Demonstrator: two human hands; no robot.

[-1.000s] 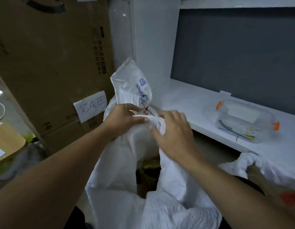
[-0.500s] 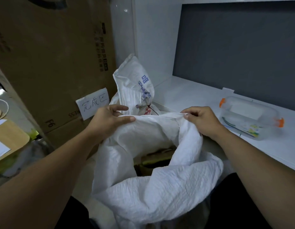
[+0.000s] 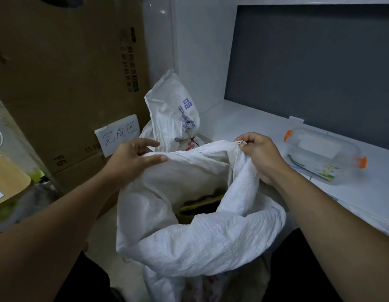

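Low in the centre of the frame, the near lip of our white woven sack [image 3: 200, 240] sagged in a crumpled fold, and something dark and olive [image 3: 200, 205] showed down in its mouth. Our left hand [image 3: 134, 158] gripped the far rim at mid-left, thumb laid flat over the cloth and fingers behind it. Our right hand [image 3: 261, 155], at mid-right, had its fingers curled tight, pinching the rim at its raised corner, so the mouth was spread between the two. Just behind stood a second sack [image 3: 174, 114] with blue print, touching ours. A paper label [image 3: 119, 134] hung on the cardboard box [image 3: 69, 73] at upper left. On the white shelf [image 3: 243, 120] at right lay a clear container [image 3: 322, 155] with orange clips.
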